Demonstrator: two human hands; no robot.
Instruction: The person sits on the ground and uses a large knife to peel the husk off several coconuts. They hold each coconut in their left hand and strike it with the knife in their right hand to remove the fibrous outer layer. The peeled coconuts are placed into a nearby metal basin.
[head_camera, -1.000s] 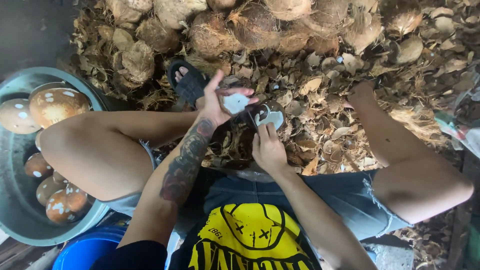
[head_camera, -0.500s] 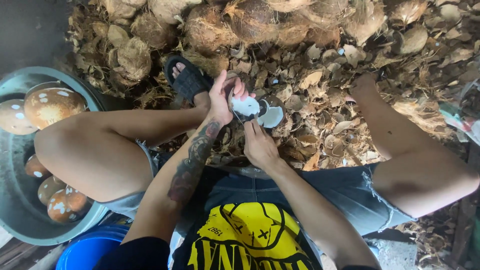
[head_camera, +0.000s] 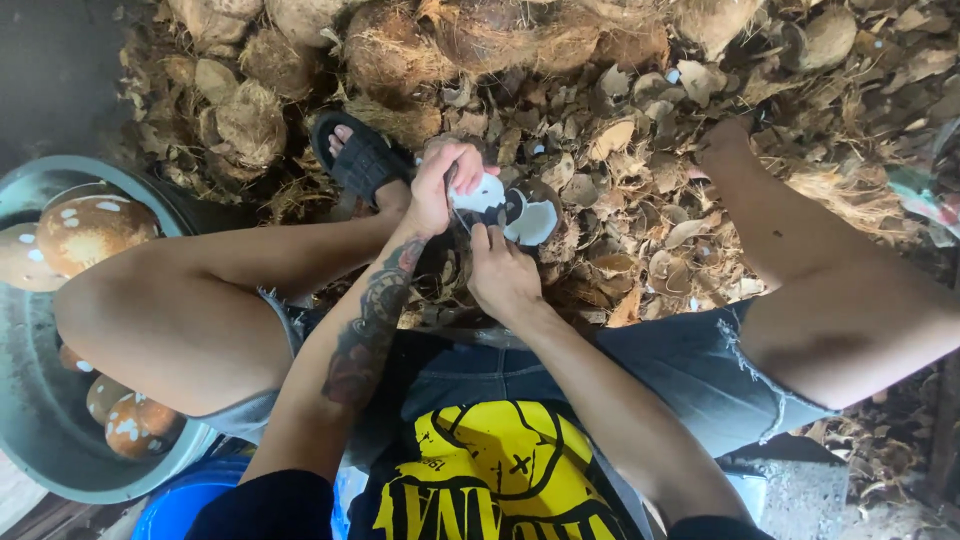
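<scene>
Head view shows a partly peeled coconut (head_camera: 515, 205), white flesh exposed, held between the knees over the husk litter (head_camera: 640, 200). Left hand (head_camera: 445, 185) is clamped over its far-left side; right hand (head_camera: 500, 275) presses its near edge, fingers curled, grip unclear. Peeled coconuts (head_camera: 90, 230) fill a grey basin (head_camera: 40, 420) far left.

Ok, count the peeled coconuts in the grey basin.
4 visible in the grey basin: two at its top, two at its bottom. The knee may hide more.
</scene>
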